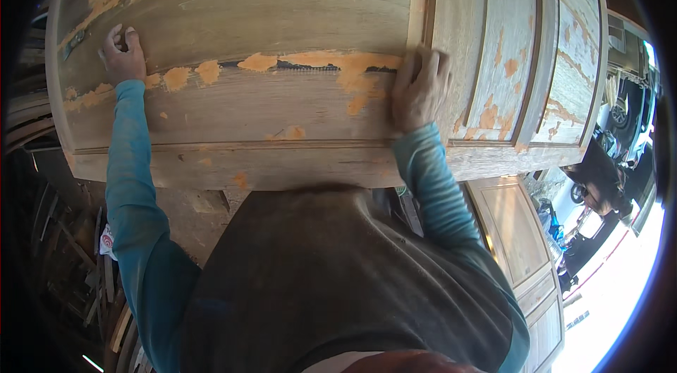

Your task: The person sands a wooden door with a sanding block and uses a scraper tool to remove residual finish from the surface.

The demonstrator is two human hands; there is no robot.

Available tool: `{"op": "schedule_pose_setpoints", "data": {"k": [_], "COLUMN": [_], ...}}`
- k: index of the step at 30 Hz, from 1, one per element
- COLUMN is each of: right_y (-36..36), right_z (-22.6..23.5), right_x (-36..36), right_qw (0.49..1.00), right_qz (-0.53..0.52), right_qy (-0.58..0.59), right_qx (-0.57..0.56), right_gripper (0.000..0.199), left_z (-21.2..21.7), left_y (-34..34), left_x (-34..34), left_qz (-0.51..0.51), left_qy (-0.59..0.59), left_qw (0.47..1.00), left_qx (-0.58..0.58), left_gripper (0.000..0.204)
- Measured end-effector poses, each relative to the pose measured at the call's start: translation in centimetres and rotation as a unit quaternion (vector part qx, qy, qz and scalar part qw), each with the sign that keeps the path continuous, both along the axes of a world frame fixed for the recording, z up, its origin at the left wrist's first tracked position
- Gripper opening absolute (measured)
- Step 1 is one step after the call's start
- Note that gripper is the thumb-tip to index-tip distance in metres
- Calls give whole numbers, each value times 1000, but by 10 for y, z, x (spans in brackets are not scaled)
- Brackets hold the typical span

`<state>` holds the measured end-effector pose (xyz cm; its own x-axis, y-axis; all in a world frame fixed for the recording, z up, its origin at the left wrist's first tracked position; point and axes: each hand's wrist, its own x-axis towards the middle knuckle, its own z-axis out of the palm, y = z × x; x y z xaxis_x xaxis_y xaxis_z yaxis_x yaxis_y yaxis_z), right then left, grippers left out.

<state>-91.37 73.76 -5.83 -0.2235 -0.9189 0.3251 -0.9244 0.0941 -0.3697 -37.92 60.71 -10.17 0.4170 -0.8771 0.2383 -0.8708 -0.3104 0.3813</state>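
A large weathered wooden door panel (282, 13) with orange filler patches lies flat in front of me. My left hand (123, 54) rests near its left edge, fingers curled against the wood; whether it holds something small I cannot tell. My right hand (420, 87) lies flat on the panel, fingers spread, pressing on an orange filler patch (356, 73) beside a dark crack (303, 66). Both arms wear teal sleeves.
A second, cleaner panelled door (518, 232) stands at the lower right. Scrap wood and clutter (77, 260) lie in the dark area at the lower left. Another person (599, 190) is at the far right, near bright daylight outside.
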Motion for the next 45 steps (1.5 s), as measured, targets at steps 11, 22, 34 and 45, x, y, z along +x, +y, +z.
{"op": "schedule_pose_setpoints", "data": {"k": [11, 22, 34, 45], "right_y": [17, -112, -156, -97], "right_z": [-4, 0, 0, -14], "right_x": [-6, -24, -34, -17], "right_qw": [1000, 999, 999, 996], "right_qz": [6, 2, -49, 11], "right_qy": [8, -32, 11, -37], "right_qx": [-4, -15, 0, -85], "right_gripper": [23, 21, 24, 23], "left_z": [4, 8, 11, 13], "left_y": [7, -8, -16, 1], "left_x": [-5, -12, -24, -30], "left_qz": [16, -26, -19, -28], "left_qy": [-20, -15, -25, -23], "left_qw": [1000, 1000, 999, 996], "left_qx": [-14, 1, -21, -82], "left_gripper": [50, 50, 44, 39]}}
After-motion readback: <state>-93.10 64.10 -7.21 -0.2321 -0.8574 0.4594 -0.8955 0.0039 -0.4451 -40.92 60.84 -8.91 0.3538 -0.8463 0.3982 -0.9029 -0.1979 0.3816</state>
